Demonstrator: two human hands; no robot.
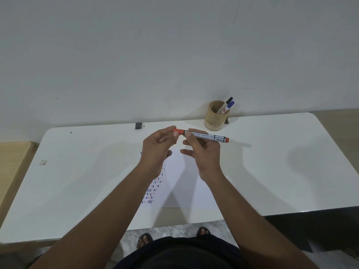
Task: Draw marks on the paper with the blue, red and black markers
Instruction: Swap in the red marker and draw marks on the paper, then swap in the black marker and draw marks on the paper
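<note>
I hold the red marker (pixel 209 137) level above the table, its white barrel pointing right. My right hand (pixel 203 152) grips the barrel near its left end. My left hand (pixel 158 146) pinches the red cap (pixel 179 131) at the marker's left tip; the cap sits on the marker. Below my hands lies the white paper (pixel 184 183), with rows of short blue, red and black marks (pixel 153 189) down its left side. The black marker (pixel 229 100) and the blue marker (pixel 231 103) stand in a wooden cup (pixel 215 119) at the table's back edge.
The white table (pixel 77 171) runs against a plain wall. A small dark object (pixel 138 125) lies at the back edge, left of the cup. A scrap of white material (pixel 43 162) lies near the left edge. A wooden surface (pixel 11 162) adjoins the table's left side.
</note>
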